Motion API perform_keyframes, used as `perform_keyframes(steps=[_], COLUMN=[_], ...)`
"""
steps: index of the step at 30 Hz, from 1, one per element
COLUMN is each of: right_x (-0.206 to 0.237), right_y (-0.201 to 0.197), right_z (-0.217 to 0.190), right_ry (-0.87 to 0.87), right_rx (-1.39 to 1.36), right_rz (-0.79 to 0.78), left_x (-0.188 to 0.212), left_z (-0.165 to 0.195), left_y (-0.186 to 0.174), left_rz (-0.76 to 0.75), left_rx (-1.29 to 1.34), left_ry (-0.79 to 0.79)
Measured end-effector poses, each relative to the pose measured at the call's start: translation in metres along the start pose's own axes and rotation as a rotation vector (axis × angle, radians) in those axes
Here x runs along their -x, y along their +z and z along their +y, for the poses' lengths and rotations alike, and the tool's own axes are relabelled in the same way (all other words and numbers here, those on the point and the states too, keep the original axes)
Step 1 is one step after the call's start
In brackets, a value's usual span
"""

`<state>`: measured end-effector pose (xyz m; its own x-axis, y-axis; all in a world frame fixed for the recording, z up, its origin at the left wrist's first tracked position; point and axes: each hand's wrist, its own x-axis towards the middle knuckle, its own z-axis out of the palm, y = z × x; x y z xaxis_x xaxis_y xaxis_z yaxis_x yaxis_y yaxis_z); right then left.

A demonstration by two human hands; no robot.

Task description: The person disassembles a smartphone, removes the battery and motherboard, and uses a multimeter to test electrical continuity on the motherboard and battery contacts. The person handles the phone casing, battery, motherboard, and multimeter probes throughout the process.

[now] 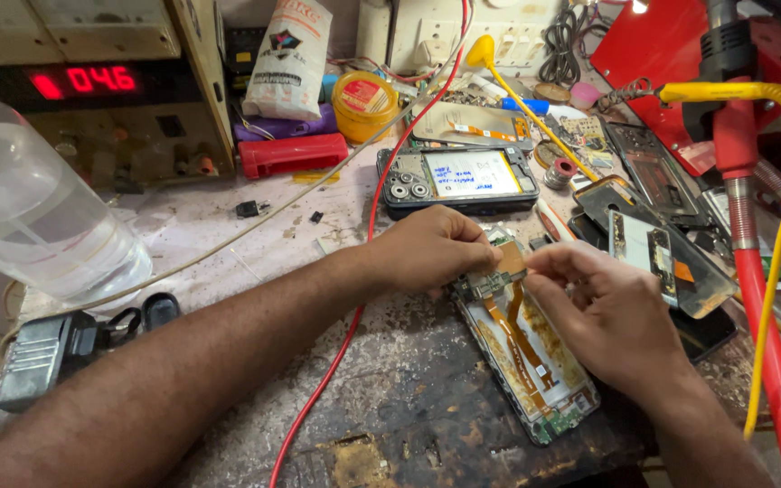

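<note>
Between both hands' (431,248) (603,312) pinching grip, opened phone (526,357) runs diagonally, upper-left to lower-right.

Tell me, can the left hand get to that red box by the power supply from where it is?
Probably yes. The left hand rests on the opened phone, and the bench between it and the red box holds only thin wires and small scraps, nothing tall to block it.

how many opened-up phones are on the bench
3 clearly: one under both hands, one with a white battery behind them, one at right. More may sit in the clutter.
</note>
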<state>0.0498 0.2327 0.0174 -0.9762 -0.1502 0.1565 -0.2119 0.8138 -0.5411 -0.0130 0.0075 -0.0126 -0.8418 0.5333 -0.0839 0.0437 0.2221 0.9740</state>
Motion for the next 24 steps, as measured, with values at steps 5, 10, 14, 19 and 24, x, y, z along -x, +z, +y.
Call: perform_keyframes(steps=[5,10,14,19,24], right_x=[0.000,-0.004,0.000,0.006,0.013], right_y=[0.008,0.009,0.005,-0.004,-0.017], right_z=[0.005,0.004,0.005,0.006,0.005], right_ry=[0.000,0.123,0.134,0.238,0.312], right_rx=[-0.573,-0.768,-0.911,-0.997,-1.025], right_rz=[-0.040,-0.094,-0.070,-0.107,-0.170], left_x=[0.003,0.010,0.022,0.036,0.046], left_z=[0.003,0.009,0.017,0.032,0.050], left_y=[0.002,0.007,0.011,0.021,0.031], left_rz=[0.009,-0.007,0.021,0.158,0.165], left_rx=[-0.023,0.013,-0.166,-0.256,-0.443], left_ry=[-0.006,0.037,0.170,0.154,0.117])
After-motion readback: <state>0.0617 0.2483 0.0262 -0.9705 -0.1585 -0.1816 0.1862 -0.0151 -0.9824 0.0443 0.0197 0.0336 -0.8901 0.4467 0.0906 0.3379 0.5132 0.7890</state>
